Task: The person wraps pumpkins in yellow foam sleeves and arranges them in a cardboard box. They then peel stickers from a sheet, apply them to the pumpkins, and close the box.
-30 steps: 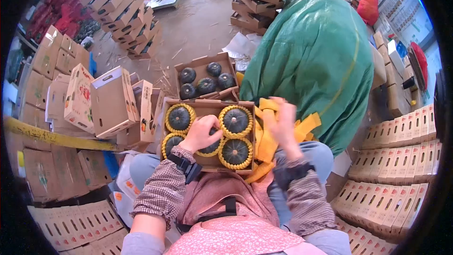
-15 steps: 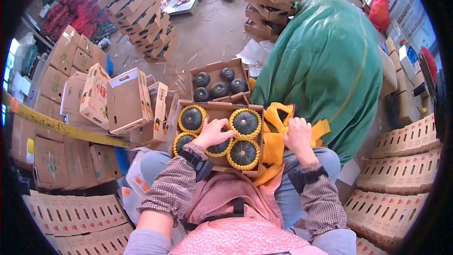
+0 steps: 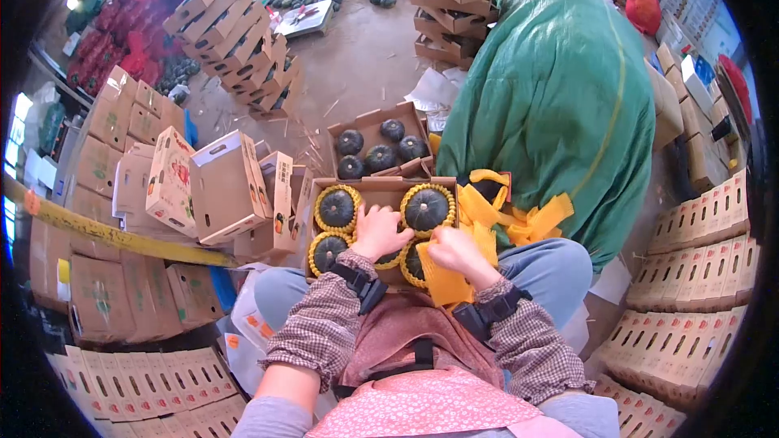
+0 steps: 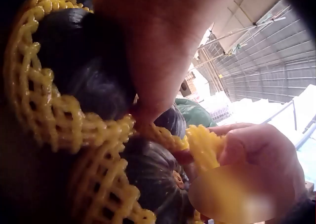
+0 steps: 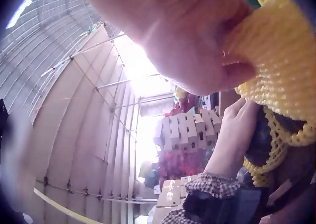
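Note:
An open cardboard box [image 3: 378, 182] on the lap holds several dark green squashes in yellow foam nets, among them a squash [image 3: 427, 209] at its upper right. My left hand [image 3: 380, 232] reaches into the middle of the box, over a netted squash it partly hides; its fingertips are hidden, so its hold is unclear. My right hand [image 3: 459, 253] pinches a yellow foam net [image 3: 445, 279] over the box's lower right, partly covering a squash there. In the right wrist view the net [image 5: 281, 51] hangs from the right hand's fingers [image 5: 237, 73].
Beyond the box stands another box [image 3: 375, 120] with bare squashes. More yellow nets [image 3: 545, 219] lie at the right beside a large green-covered heap [image 3: 560, 97]. Empty cartons [image 3: 223, 186] stand at the left, stacked trays [image 3: 243, 45] farther back.
My right hand has moved from the pile of nets leftward to the box, bringing a yellow net with it. The left hand stays over the middle of the box.

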Motion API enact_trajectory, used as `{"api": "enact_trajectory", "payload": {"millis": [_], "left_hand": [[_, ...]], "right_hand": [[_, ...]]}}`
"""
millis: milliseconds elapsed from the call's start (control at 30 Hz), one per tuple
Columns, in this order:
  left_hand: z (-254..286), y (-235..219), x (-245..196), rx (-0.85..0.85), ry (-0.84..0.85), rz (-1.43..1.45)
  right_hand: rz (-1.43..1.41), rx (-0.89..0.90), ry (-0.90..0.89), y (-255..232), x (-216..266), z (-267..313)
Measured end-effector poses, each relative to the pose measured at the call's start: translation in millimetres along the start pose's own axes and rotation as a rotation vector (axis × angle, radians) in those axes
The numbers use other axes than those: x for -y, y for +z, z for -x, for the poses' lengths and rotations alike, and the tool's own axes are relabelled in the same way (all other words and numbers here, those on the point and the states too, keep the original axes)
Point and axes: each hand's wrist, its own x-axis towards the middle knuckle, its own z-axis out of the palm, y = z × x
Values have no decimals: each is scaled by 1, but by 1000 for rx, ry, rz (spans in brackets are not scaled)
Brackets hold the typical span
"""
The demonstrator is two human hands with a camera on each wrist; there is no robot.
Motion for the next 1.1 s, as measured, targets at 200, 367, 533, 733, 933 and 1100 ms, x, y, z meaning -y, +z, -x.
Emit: {"api": "enact_trajectory", "payload": {"millis": [200, 367, 533, 733, 933, 1100], "left_hand": [[0, -3, 2, -156, 123, 377], [3, -3, -13, -206, 209, 242], [4, 2, -15, -275, 191, 165], [3, 7, -23, -222, 88, 124], [29, -28, -26, -565, 230, 17], [115, -55, -67, -151, 306, 963]], "right_hand": [[-216, 34, 78, 4, -6, -2], [-109, -82, -14, 6, -7, 22], [-155, -89, -174, 5, -9, 35], [-69, -4, -218, 2, -15, 30], [24, -258, -298, -43, 8, 61], [-44, -631, -360, -22, 53, 118]]}}
